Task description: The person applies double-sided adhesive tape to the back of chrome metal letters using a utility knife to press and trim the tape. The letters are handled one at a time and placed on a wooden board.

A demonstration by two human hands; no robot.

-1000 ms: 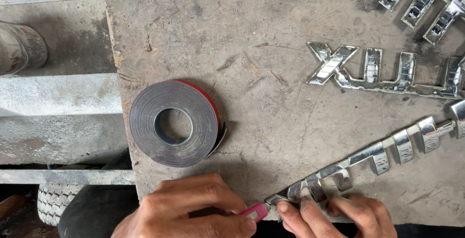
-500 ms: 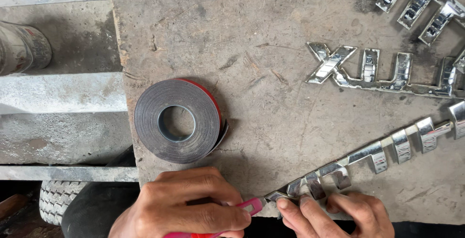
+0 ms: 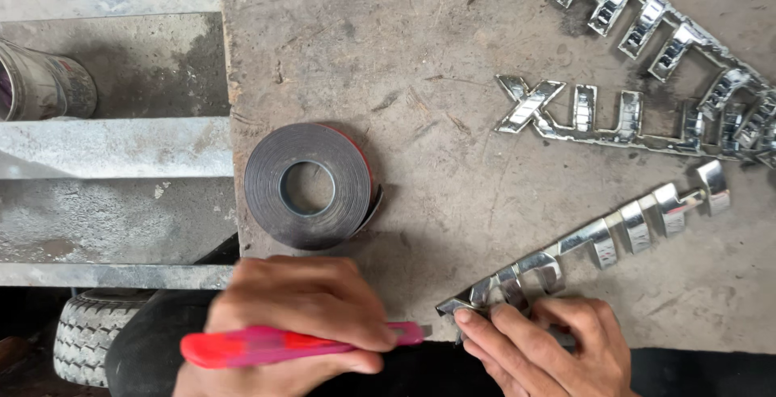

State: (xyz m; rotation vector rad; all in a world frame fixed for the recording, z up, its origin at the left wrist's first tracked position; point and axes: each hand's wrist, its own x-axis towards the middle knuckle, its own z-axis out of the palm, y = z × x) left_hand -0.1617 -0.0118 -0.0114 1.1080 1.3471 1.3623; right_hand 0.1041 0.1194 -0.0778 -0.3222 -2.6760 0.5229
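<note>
Clamped in the left hand (image 3: 303, 316) was a red-and-pink knife (image 3: 299, 344), fingers wrapped over its handle and its tip pointed right, toward the near end of a chrome letter strip (image 3: 594, 239). The right hand (image 3: 546, 344) pressed that end down at the front edge of the slab (image 3: 453, 73), fingertips (image 3: 477, 328) together on the metal; it pinned the strip rather than closing round it. Whether a blade was out of the knife, or touched the chrome, could not be made out, as the tip ended just beside the strip's corner.

The strip lay slantwise, its far end well up and to the right. Two more chrome letter sets (image 3: 647, 65) lay apart from it near the slab's far right side, untouched by either hand. A roll of grey tape (image 3: 311, 187) with a red liner sat flat to the left of the strip, close above the left hand, a short tail loose at its side.

Judging by this, work on the first strip's near end seemed just begun: no cut piece of tape showed on any letter, and the other two sets appeared still to be done. A tin (image 3: 40, 82) stood off the slab at far left, and a small tyre (image 3: 85, 336) showed below it.
</note>
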